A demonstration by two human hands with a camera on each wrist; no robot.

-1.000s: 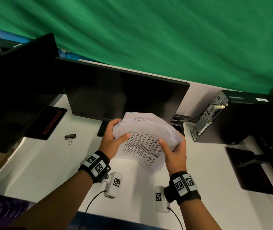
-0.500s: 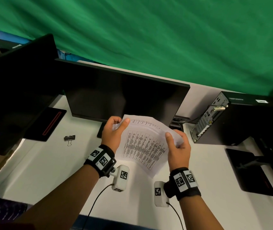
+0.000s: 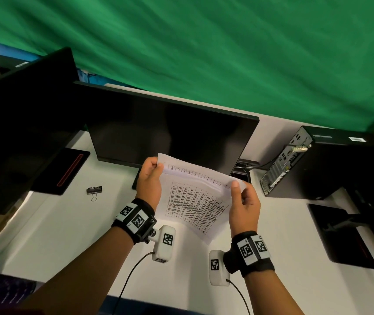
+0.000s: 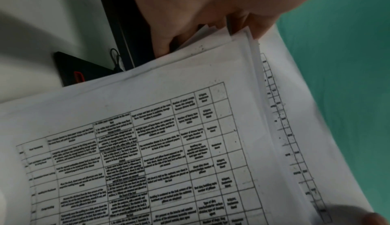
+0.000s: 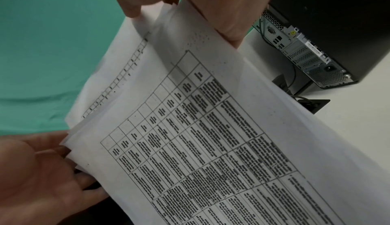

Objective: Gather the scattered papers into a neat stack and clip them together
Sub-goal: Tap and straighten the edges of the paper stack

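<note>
Both hands hold a bundle of white papers (image 3: 195,201) printed with tables, lifted above the white desk (image 3: 63,235) in front of the monitor. My left hand (image 3: 150,178) grips the top left corner, fingers curled round the sheets (image 4: 190,128). At the top right corner, my right hand (image 3: 244,201) pinches the sheets (image 5: 211,128) between thumb and fingers. One rear sheet sticks out above the others along the top edge. A black binder clip (image 3: 94,190) lies on the desk, well to the left of my left hand.
A dark monitor (image 3: 170,130) stands just behind the papers, with a second monitor (image 3: 22,114) at the left. A black computer tower (image 3: 313,162) sits at the right. Black monitor bases (image 3: 340,237) lie right and left (image 3: 63,171).
The bundle has turned from tilted to nearly level. Both hands slid up to its top corners, and the fanned sheets have drawn closer together.
</note>
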